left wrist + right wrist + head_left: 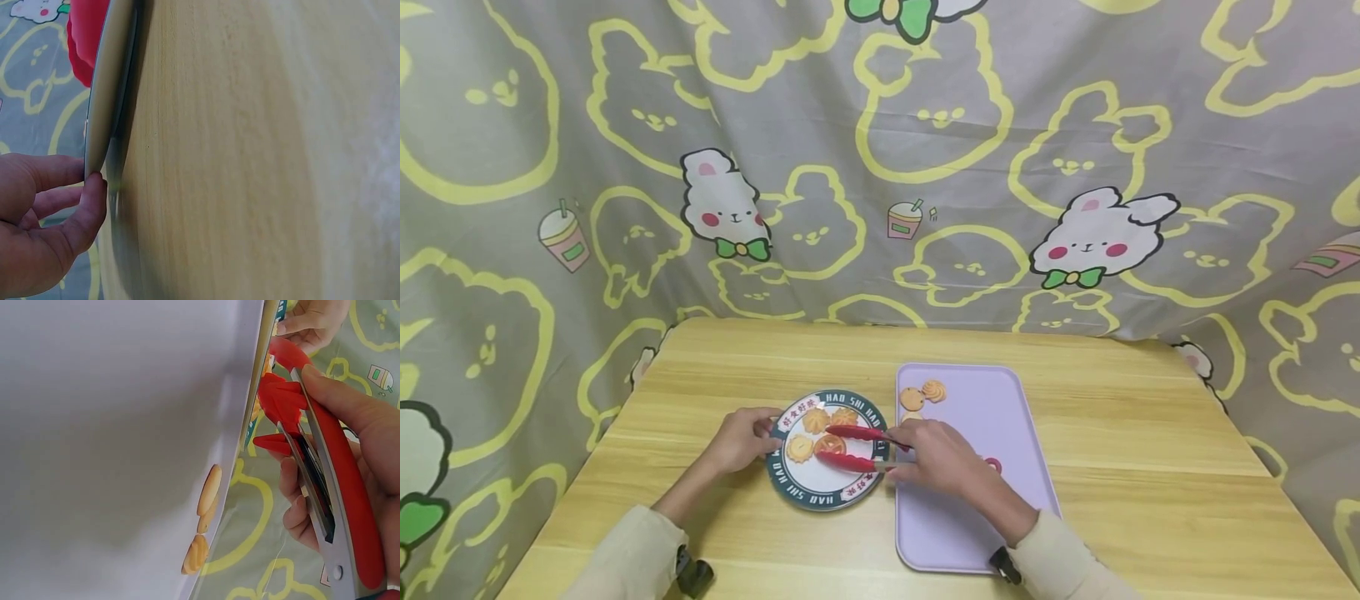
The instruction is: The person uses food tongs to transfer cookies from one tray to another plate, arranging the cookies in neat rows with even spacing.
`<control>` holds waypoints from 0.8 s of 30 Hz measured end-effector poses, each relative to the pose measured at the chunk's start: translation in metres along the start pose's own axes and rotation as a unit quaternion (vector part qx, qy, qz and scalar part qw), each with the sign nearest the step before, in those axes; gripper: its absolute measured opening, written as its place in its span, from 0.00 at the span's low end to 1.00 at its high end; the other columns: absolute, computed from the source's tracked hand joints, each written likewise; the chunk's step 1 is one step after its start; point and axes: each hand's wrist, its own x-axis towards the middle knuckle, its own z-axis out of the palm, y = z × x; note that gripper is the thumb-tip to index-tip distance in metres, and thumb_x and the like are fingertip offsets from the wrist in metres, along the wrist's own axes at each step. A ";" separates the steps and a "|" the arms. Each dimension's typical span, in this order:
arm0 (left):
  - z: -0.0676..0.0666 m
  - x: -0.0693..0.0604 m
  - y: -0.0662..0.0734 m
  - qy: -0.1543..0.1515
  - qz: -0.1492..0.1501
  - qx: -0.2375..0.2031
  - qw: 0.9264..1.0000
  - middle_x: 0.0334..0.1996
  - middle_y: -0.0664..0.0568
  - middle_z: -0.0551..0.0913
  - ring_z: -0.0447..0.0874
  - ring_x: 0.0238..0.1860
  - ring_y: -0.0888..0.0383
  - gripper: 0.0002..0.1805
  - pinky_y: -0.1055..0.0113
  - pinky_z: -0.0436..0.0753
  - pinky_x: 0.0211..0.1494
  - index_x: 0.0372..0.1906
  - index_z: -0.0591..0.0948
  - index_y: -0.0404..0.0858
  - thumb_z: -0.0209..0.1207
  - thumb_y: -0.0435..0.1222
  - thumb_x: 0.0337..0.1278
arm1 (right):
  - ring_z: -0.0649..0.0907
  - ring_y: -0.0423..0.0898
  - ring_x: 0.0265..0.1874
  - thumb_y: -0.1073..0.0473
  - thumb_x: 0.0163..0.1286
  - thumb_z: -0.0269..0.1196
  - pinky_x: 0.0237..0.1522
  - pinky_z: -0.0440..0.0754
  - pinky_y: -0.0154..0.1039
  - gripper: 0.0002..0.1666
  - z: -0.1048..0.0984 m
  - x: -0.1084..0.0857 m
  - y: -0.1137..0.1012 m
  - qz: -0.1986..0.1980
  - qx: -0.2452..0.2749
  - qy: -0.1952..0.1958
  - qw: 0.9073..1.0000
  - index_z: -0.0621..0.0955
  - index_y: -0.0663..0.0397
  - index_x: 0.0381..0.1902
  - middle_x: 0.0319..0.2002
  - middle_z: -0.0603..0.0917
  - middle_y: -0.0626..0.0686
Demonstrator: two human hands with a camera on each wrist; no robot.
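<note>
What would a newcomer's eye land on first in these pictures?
Probably the grey cloth backdrop printed with yellow and white cartoon animals, which fills the space behind the light wooden table. Next, the bright red and silver tongs in the right hand, over golden-brown cookies on a round white plate with a dark green rim. Right of that plate, the pale purple rectangular tray stands out, with more cookies near its far left corner.

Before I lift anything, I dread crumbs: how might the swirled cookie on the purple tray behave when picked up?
The swirled cookie looks dry and baked, so it may crumble if squeezed. Its ridges should probably help grip. Lying flat on the purple tray, it seems unlikely to roll.
</note>
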 end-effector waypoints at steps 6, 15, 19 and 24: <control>0.001 0.001 -0.001 0.004 0.000 0.003 1.000 0.37 0.44 0.80 0.76 0.35 0.55 0.27 0.70 0.80 0.29 0.58 0.76 0.30 0.64 0.28 0.49 | 0.78 0.38 0.33 0.42 0.49 0.73 0.37 0.80 0.36 0.36 0.001 -0.002 0.000 -0.003 -0.014 0.008 1.000 0.81 0.52 0.54 0.43 0.85 0.47; 0.002 0.000 -0.002 0.005 -0.002 -0.005 1.000 0.36 0.45 0.79 0.76 0.34 0.56 0.27 0.70 0.80 0.28 0.58 0.76 0.30 0.64 0.28 0.49 | 0.80 0.42 0.36 0.43 0.48 0.73 0.42 0.81 0.42 0.36 -0.006 -0.014 0.008 0.024 0.003 0.017 1.000 0.80 0.50 0.55 0.41 0.85 0.47; 0.002 0.000 -0.001 0.006 -0.004 -0.007 1.000 0.36 0.45 0.79 0.76 0.34 0.56 0.27 0.70 0.80 0.27 0.58 0.76 0.30 0.64 0.28 0.49 | 0.78 0.42 0.32 0.44 0.48 0.74 0.38 0.79 0.40 0.35 -0.013 -0.025 0.019 0.044 0.021 0.031 0.998 0.81 0.50 0.54 0.37 0.84 0.47; 0.001 0.000 0.000 0.005 -0.006 -0.009 1.000 0.36 0.45 0.79 0.76 0.34 0.56 0.27 0.70 0.81 0.28 0.58 0.75 0.30 0.64 0.28 0.49 | 0.77 0.42 0.31 0.46 0.47 0.74 0.37 0.78 0.39 0.36 -0.020 -0.039 0.037 0.065 0.026 0.056 0.996 0.81 0.53 0.55 0.38 0.84 0.47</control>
